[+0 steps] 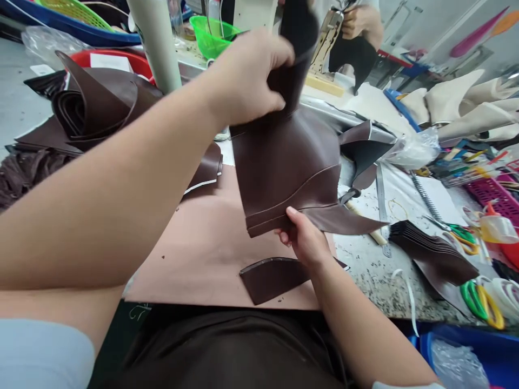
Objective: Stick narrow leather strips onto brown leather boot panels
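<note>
A stitched brown leather piece point(284, 167), shaped much like a boot upper, is held upright in front of me. My left hand point(253, 75) curls round its dark upper part, thumb and fingers closing on the leather. Lower down, my right hand point(304, 237) pinches the bottom edge beside a seam, with the thumb on top. A pointed flap of the leather stretches rightward past that hand. Beneath, a small curved brown leather panel point(273, 278) lies on the pinkish work mat point(194, 254), partly hidden by my right forearm.
Rolled brown leather point(97, 108) is heaped at the left near a red basin point(140, 64). On the right lie stacked leather strips point(430, 251), scissors point(462, 235), a metal ruler point(381, 210) and a notebook point(438, 194). A co-worker's hand point(360, 24) is beyond, by a machine point(326, 38).
</note>
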A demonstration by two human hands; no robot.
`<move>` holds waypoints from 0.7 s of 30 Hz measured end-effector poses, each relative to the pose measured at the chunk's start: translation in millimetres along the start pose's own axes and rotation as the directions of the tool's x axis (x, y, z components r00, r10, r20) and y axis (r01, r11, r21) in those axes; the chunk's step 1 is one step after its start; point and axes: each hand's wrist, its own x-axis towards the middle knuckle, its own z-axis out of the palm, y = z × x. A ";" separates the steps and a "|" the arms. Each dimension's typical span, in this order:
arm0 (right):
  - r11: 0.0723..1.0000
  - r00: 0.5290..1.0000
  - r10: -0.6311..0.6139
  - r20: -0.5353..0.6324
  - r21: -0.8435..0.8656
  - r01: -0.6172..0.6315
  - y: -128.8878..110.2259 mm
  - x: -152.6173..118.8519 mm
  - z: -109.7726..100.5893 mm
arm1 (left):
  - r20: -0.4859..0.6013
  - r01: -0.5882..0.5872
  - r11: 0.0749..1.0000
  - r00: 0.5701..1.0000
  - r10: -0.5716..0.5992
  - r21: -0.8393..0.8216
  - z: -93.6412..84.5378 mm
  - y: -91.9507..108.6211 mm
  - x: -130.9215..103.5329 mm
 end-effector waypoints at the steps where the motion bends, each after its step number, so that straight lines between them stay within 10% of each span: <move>1: 0.991 1.000 0.027 0.005 -0.131 -0.026 4.7 -3.5 -2.3 | 0.014 0.035 0.995 0.999 -0.036 0.094 6.7 -3.8 -11.6; 4: 0.918 0.995 0.094 0.020 -0.389 -0.079 14.5 -19.0 -7.6 | -0.016 0.021 0.968 1.000 -0.017 0.251 26.3 -3.8 -69.3; 8: 0.831 0.982 0.186 0.047 -0.540 -0.131 11.6 -38.2 -8.5 | -0.111 -0.277 0.929 0.944 0.311 0.244 52.0 28.4 -178.1; 12: 0.790 0.982 0.180 0.054 -0.603 -0.112 8.4 -46.0 -8.8 | 0.120 -0.374 0.911 0.926 0.357 0.172 76.2 63.8 -256.2; 21: 0.747 0.986 0.168 -0.010 -0.651 -0.134 24.3 -45.7 -11.7 | 0.213 -0.245 0.926 0.959 0.188 0.286 85.3 79.0 -270.6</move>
